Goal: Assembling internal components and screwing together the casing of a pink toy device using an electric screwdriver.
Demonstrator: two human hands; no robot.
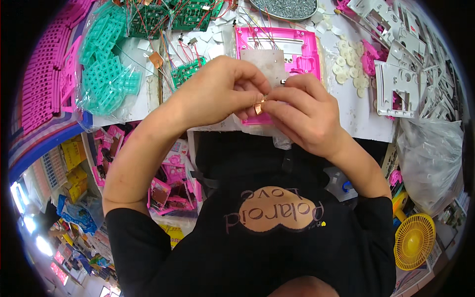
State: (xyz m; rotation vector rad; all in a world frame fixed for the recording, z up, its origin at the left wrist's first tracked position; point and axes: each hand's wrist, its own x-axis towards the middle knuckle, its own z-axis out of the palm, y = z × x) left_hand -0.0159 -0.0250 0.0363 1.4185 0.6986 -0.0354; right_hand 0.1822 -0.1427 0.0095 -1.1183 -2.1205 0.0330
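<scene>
A small shiny copper-coloured metal piece [259, 107] sits at the fingertips of both hands, just above the near edge of the pink plastic housing [311, 49]. My left hand [215, 89] is closed in a pinch on its left side, and my right hand [308, 111] pinches it from the right. Fingers cover much of the piece, so its full shape is hidden. Behind the fingers a flat greyish plate [269, 59] lies over the housing, with thin wires beyond it.
Left of the hands lie wired green circuit boards [188, 72], bagged teal rubber keypads [104, 74] and stacked magenta frames [44, 69]. At the back is a round tray of screws [287, 9]. Off-white discs [349, 59] and white plastic casings [391, 91] lie to the right.
</scene>
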